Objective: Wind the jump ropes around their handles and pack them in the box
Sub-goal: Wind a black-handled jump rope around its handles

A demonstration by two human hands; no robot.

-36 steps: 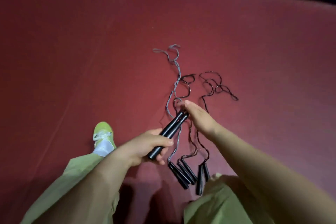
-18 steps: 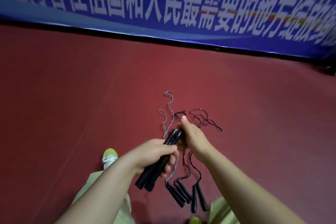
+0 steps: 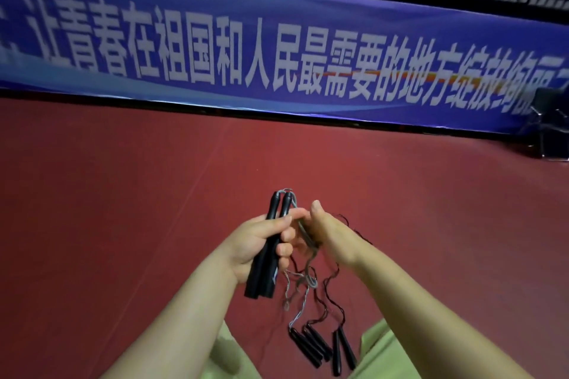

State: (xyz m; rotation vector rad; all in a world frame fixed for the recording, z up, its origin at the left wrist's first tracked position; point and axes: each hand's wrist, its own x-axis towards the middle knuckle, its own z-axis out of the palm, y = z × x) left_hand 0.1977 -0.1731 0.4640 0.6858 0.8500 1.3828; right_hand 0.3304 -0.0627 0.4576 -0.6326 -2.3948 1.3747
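Black handles (image 3: pixel 271 243), two of them side by side, sit in your left hand (image 3: pixel 258 243), fingers wrapped round their middle so the pair stands nearly upright and acts as one spool. Grey cord (image 3: pixel 303 278) leaves the top ends, drops between your hands and trails down to the floor.

Your right hand (image 3: pixel 326 231) is just beside the left, thumb up; it appears to pinch the cord, though the fingers are turned away and the grip is only partly visible. Judgement: this placement lets the right hand feed turns round the held pair while the left keeps them steady.

Spare handles (image 3: pixel 311 346), two further pairs with dark cords, lie on the floor between your knees, not yet wound. No box in view.

Surface: dark red sports floor (image 3: pixel 123 194), matte, uniform. Room: long blue banner (image 3: pixel 277 49) with white characters along the far edge; dim seating above it; a dark chair (image 3: pixel 551 126) at far right.
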